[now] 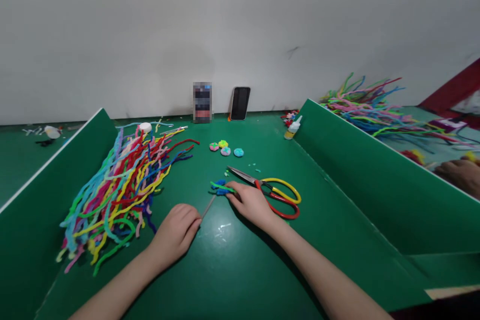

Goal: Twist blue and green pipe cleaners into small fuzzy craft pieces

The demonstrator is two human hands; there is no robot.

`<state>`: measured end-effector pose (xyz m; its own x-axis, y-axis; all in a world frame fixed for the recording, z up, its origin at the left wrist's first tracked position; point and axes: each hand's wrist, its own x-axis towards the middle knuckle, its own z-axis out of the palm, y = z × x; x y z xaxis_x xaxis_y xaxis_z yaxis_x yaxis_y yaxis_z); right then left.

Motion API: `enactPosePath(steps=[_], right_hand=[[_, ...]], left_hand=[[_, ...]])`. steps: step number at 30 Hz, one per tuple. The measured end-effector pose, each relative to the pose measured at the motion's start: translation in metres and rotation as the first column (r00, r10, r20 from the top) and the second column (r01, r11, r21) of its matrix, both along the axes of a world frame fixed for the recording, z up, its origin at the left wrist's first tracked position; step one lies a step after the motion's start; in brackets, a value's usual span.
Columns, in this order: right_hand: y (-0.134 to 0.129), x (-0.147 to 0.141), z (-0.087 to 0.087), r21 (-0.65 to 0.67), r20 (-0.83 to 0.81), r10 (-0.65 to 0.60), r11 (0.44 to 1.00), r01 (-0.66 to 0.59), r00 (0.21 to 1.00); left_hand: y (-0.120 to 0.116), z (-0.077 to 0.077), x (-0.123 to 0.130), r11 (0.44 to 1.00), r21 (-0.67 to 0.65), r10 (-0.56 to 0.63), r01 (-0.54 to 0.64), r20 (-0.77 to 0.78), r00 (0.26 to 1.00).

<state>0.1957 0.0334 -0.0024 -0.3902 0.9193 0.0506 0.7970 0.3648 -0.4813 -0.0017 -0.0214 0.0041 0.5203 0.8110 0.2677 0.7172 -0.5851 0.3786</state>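
- Pinching a fuzzy blue pipe-cleaner piece with bright green strands across it: the right hand, fingers closed at its right end.
- Piece sits mid-counter, just left of the scissors.
- Left hand: fingertips together on a thin grey stick, its far end near the piece.

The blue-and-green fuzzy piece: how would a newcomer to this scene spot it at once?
On the green table between two green side panels, find the person's right hand, beside the scissors with red and yellow handles. That hand holds the piece: dark-blue fuzz with a bright green strip along it. Unlike the round discs farther back, it has green poking out leftward.
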Motion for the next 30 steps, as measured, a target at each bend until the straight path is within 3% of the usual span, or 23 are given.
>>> enactPosePath(steps=[9, 14, 18, 22, 27, 30], right_hand=[[-0.001, 0.001, 0.000, 0.001, 0.051, -0.013, 1.000, 0.013, 0.999], [-0.005, -0.002, 0.005, -0.064, -0.081, 0.033, 0.997, -0.038, 0.996], [-0.018, -0.015, 0.011, -0.195, -0.263, 0.124, 0.965, -0.179, 0.957], [-0.035, -0.028, 0.012, -0.288, -0.395, 0.158, 0.914, -0.285, 0.905], [-0.037, -0.027, 0.011, -0.358, -0.456, 0.105, 0.887, -0.291, 0.884], [-0.025, -0.020, 0.008, -0.273, -0.401, 0.092, 0.938, -0.215, 0.911]], left_hand=[[0.000, 0.002, 0.000, 1.000, -0.012, 0.002, -0.002, -0.001, 1.000], [0.000, 0.000, -0.002, 0.998, -0.028, 0.053, -0.053, 0.011, 0.999], [0.000, -0.003, -0.003, 0.995, 0.054, 0.084, -0.086, 0.040, 0.996], [-0.003, -0.004, -0.001, 0.989, 0.136, -0.055, 0.051, 0.029, 0.998], [-0.004, 0.002, 0.005, 0.965, 0.256, -0.071, 0.059, 0.035, 0.997], [0.002, 0.010, 0.005, 0.959, 0.280, -0.061, 0.048, 0.039, 0.997]])
